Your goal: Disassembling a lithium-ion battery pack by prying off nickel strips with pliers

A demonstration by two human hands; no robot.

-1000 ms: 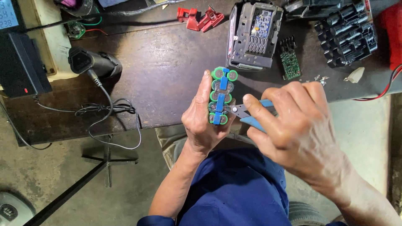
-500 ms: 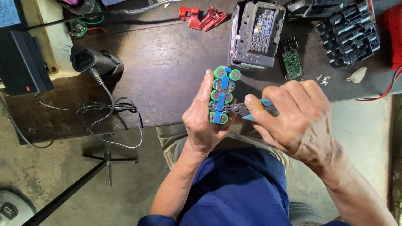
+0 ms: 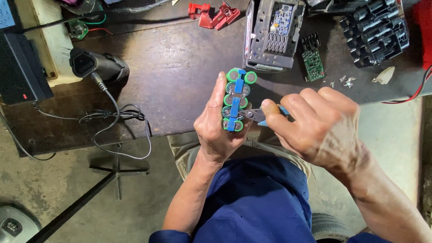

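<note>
Two hands work just past the near edge of the dark workbench (image 3: 171, 81), above the person's lap. That near stretch of bench is bare wood, with a grey battery housing (image 3: 272, 33) and a black cell holder (image 3: 375, 31) crowding the far side. Left hand (image 3: 216, 130) is wrapped round an upright pack of green cells (image 3: 236, 99). Right hand (image 3: 319, 128) is closed on blue-handled pliers (image 3: 261, 116), whose tip touches the pack's lower cells.

Pale blue label or screen (image 3: 6, 13) at the top-left corner, partly cut off.
</note>
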